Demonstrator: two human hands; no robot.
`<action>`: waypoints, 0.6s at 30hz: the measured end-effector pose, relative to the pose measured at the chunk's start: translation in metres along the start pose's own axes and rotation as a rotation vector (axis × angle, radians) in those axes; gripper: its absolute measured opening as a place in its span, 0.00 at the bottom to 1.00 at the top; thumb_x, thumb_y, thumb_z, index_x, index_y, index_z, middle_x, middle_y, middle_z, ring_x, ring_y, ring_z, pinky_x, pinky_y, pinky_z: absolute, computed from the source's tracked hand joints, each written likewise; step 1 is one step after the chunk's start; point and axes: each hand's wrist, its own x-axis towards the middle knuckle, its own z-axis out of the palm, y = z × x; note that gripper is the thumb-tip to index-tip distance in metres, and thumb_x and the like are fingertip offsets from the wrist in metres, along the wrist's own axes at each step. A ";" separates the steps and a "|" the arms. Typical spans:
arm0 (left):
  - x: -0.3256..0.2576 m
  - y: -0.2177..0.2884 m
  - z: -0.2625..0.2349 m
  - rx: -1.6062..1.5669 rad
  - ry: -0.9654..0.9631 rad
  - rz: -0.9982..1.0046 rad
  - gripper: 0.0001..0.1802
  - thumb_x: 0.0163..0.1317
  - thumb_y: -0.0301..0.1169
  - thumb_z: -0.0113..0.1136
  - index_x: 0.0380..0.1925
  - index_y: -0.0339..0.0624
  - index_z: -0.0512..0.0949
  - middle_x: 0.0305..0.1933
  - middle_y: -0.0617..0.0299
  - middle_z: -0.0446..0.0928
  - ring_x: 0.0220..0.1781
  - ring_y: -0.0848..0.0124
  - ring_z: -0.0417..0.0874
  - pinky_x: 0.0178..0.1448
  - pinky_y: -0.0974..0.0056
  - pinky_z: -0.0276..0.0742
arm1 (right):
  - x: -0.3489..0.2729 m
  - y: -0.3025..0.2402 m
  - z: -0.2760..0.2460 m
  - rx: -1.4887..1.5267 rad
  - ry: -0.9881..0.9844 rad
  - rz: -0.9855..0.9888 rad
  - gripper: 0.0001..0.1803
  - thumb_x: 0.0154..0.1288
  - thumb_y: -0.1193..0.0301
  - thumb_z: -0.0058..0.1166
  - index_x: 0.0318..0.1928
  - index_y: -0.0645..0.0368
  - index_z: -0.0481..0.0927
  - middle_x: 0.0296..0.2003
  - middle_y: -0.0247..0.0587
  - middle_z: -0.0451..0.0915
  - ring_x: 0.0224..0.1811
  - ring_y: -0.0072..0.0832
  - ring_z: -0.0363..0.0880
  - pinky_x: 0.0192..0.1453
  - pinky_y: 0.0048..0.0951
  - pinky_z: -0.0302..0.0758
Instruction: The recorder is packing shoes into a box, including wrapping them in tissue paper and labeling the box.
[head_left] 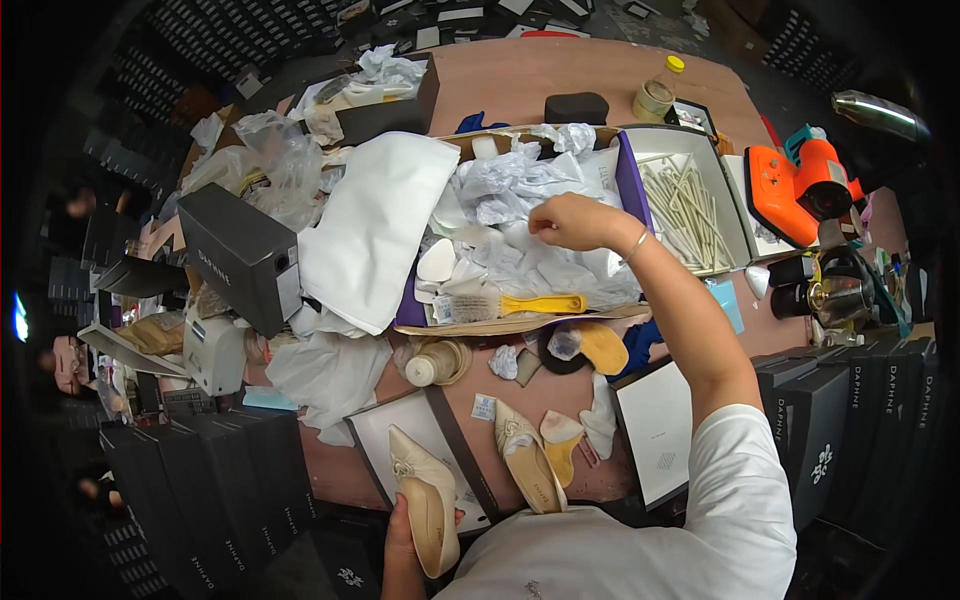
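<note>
My left hand [402, 535] grips a cream pointed-toe shoe [432, 520] near my body, its toe pointing away from me. My right hand [562, 222] reaches far over a purple-edged box [636, 180] full of crumpled white paper [510, 190]. Its fingers are curled together; whatever they hold, if anything, is hidden. A second cream shoe [528, 460] lies on the table to the right of the held one, with white stuffing inside. Within the box's near edge rests a brush with a yellow handle [545, 304]. Beneath the held shoe is an open shoe box [385, 432].
Black shoe boxes stand in rows at left [215, 480] and right [812, 430]. White sticks fill a tray [722, 195] beside an orange device [790, 190]. A white sheet [375, 225] and a dark box [235, 255] lie left. A yellow-capped bottle [655, 95] stands at the back.
</note>
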 end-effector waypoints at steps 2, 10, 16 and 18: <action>0.001 -0.002 0.010 0.040 0.045 -0.015 0.56 0.49 0.72 0.56 0.61 0.32 0.64 0.49 0.39 0.76 0.49 0.42 0.81 0.51 0.47 0.81 | -0.033 0.007 0.004 -0.098 -0.180 0.123 0.15 0.59 0.60 0.57 0.40 0.58 0.83 0.36 0.50 0.84 0.41 0.44 0.82 0.46 0.37 0.77; 0.013 0.000 0.026 0.108 0.026 -0.037 0.52 0.52 0.69 0.57 0.63 0.35 0.63 0.51 0.39 0.75 0.50 0.42 0.80 0.53 0.46 0.79 | -0.025 -0.014 0.089 0.203 0.138 0.158 0.22 0.56 0.72 0.52 0.53 0.65 0.73 0.40 0.63 0.80 0.46 0.54 0.79 0.52 0.46 0.75; 0.008 -0.002 0.036 0.147 0.026 -0.027 0.51 0.53 0.70 0.54 0.60 0.33 0.66 0.49 0.40 0.76 0.48 0.43 0.81 0.52 0.45 0.79 | 0.017 -0.033 0.122 0.378 0.402 -0.108 0.26 0.63 0.67 0.53 0.59 0.65 0.70 0.44 0.63 0.79 0.49 0.54 0.77 0.56 0.43 0.73; 0.011 -0.004 0.023 0.083 -0.006 -0.064 0.51 0.54 0.67 0.57 0.63 0.35 0.62 0.54 0.39 0.74 0.52 0.42 0.79 0.54 0.43 0.78 | 0.013 -0.028 0.133 0.284 0.298 -0.062 0.23 0.65 0.66 0.51 0.58 0.65 0.72 0.44 0.61 0.79 0.50 0.52 0.77 0.57 0.43 0.72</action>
